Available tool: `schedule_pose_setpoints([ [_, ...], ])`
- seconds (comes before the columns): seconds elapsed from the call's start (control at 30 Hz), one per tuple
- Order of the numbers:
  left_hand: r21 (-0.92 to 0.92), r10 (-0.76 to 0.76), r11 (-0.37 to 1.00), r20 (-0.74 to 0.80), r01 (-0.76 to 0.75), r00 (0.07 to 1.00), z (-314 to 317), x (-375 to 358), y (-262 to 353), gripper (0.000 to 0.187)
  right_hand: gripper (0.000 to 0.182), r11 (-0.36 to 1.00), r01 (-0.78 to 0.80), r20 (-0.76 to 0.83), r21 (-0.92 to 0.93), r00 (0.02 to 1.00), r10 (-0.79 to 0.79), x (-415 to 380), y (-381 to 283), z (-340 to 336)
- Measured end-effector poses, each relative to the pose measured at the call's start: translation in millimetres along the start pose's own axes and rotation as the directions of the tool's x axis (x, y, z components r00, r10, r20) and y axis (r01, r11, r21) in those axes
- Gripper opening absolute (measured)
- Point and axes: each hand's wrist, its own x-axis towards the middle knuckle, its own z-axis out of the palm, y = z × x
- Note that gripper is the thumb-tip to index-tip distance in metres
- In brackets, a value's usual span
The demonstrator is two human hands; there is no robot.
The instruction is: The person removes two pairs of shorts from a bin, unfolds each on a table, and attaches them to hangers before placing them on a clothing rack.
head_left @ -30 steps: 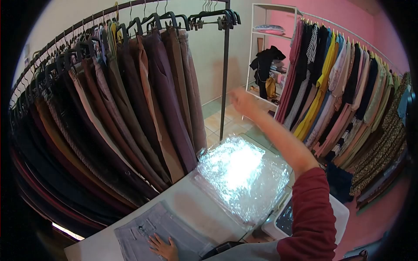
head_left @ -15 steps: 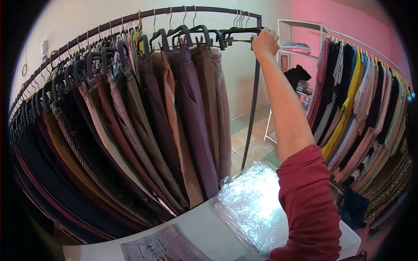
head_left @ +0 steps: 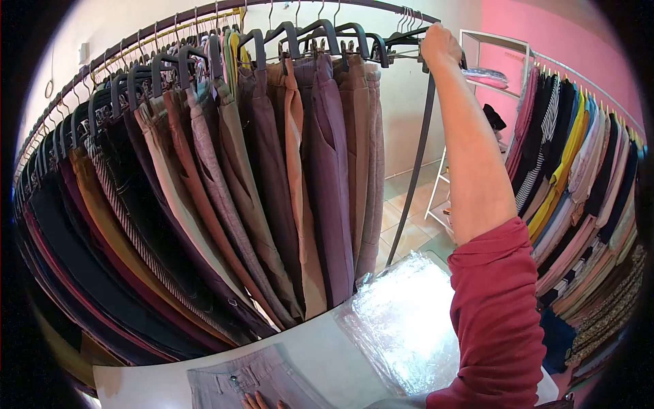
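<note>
My right hand (head_left: 441, 46) is raised to the far end of the clothes rack, its fingers closed around the end of a black clip hanger (head_left: 403, 42). That hanger and a few beside it carry no clothes. Low at the bottom edge, the fingers of my left hand (head_left: 256, 402) lie stretched out and slightly apart on grey trousers (head_left: 238, 376), which are spread on a white table (head_left: 139, 382). The rest of that hand is cut off by the frame.
Many trousers (head_left: 332, 177) hang from the dark metal rack (head_left: 218, 9). Shiny clear plastic packaging (head_left: 402, 313) lies on the table's right part. Behind stand a white shelf (head_left: 494, 42) and a second rack of clothes (head_left: 572, 157) by a pink wall.
The view has shifted, so the rack sits higher and my right hand farther right. My right hand stays at the hangers. More of my left fingers shows on the trousers.
</note>
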Motion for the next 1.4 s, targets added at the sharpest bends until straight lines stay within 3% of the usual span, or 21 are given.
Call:
schedule_pose_setpoints([
  [0.1, 0.025, 0.064, 0.998, -0.063, -0.063, 0.996, 11, 2, -10, 0.069, 0.023, 0.994, -0.028, -0.042, 0.105, 0.999, 0.033, -1, -5, -4],
  [0.23, 0.013, 0.024, 1.000, -0.036, -0.024, 0.999, 8, 2, -8, 0.068, 0.024, 0.977, -0.113, -0.037, 0.183, 0.992, 0.122, -9, -9, -5],
  [0.53, 0.032, 0.031, 0.999, -0.032, -0.030, 0.999, 19, 1, -19, 0.069, 0.027, 0.961, -0.035, -0.124, 0.274, 0.990, 0.071, -16, 5, -13],
  [0.63, -0.003, 0.058, 0.998, -0.041, -0.058, 0.997, 25, 1, -25, 0.070, 0.026, 0.974, 0.057, -0.216, 0.221, 0.976, -0.008, -22, 28, -26],
  [0.7, 0.185, 0.135, 0.977, -0.165, -0.104, 0.977, 18, 0, -20, 0.058, 0.023, 0.970, 0.137, -0.269, 0.202, 0.960, -0.079, -34, 52, -40],
  [0.77, 0.108, 0.072, 0.992, -0.103, -0.061, 0.992, 23, 4, -25, 0.063, 0.018, 0.938, 0.231, -0.338, 0.259, 0.931, -0.136, -61, 90, -61],
  [0.8, 0.034, 0.015, 0.999, -0.044, -0.014, 0.999, 28, 7, -30, 0.069, 0.019, 0.969, 0.154, -0.364, 0.194, 0.929, -0.075, -89, 98, -84],
  [0.83, 0.053, 0.030, 0.998, -0.041, -0.027, 0.999, 35, 8, -35, 0.069, 0.023, 0.964, 0.210, -0.407, 0.162, 0.904, -0.129, -107, 135, -86],
  [0.87, 0.069, 0.031, 0.997, -0.033, -0.029, 0.999, 43, 7, -40, 0.068, 0.030, 0.941, 0.218, -0.461, 0.260, 0.884, -0.077, -137, 152, -100],
  [0.9, 0.056, 0.041, 0.998, -0.091, -0.036, 0.995, 48, 6, -42, 0.068, 0.035, 0.931, 0.170, -0.413, 0.322, 0.910, -0.024, -166, 173, -110],
  [0.93, 0.051, 0.045, 0.998, -0.149, -0.038, 0.988, 49, 7, -42, 0.068, 0.039, 0.938, 0.010, -0.306, 0.348, 0.947, 0.103, -198, 183, -122],
  [0.97, 0.041, 0.043, 0.998, -0.151, -0.038, 0.988, 50, 7, -41, 0.067, 0.041, 0.840, -0.346, 0.014, 0.417, 0.927, 0.375, -232, 185, -139],
  [1.0, 0.036, 0.043, 0.999, -0.153, -0.038, 0.987, 50, 8, -43, 0.067, 0.045, 0.654, -0.483, 0.296, 0.583, 0.875, 0.383, -259, 253, -124],
  [1.03, 0.038, 0.041, 0.999, -0.161, -0.035, 0.986, 50, 8, -45, 0.066, 0.048, 0.676, -0.505, 0.314, 0.537, 0.863, 0.396, -296, 260, -131],
  [1.07, 0.042, 0.046, 0.998, -0.173, -0.039, 0.984, 52, 9, -46, 0.066, 0.049, 0.677, -0.439, 0.231, 0.591, 0.896, 0.379, -332, 267, -132],
  [1.1, 0.043, 0.036, 0.999, -0.167, -0.029, 0.985, 54, 9, -47, 0.066, 0.049, 0.820, -0.433, 0.288, 0.376, 0.895, 0.340, -361, 263, -148],
  [1.17, 0.036, 0.014, 0.999, -0.158, -0.008, 0.987, 60, 10, -51, 0.067, 0.036, 0.833, -0.375, 0.343, 0.408, 0.908, 0.241, -420, 263, -157],
  [1.23, 0.040, -0.012, 0.999, -0.149, 0.018, 0.989, 66, 12, -52, 0.067, 0.032, 0.599, -0.706, 0.580, 0.378, 0.685, 0.441, -467, 258, -163],
  [1.33, 0.005, -0.022, 1.000, -0.058, 0.022, 0.998, 52, 19, -65, 0.066, 0.022, 0.380, -0.844, 0.739, 0.379, 0.523, 0.424, -533, 232, -166],
  [1.4, -0.090, 0.107, 0.992, 0.169, -0.093, 0.980, 32, 23, -79, 0.062, 0.021, 0.266, -0.923, 0.849, 0.277, 0.365, 0.382, -569, 195, -173],
])
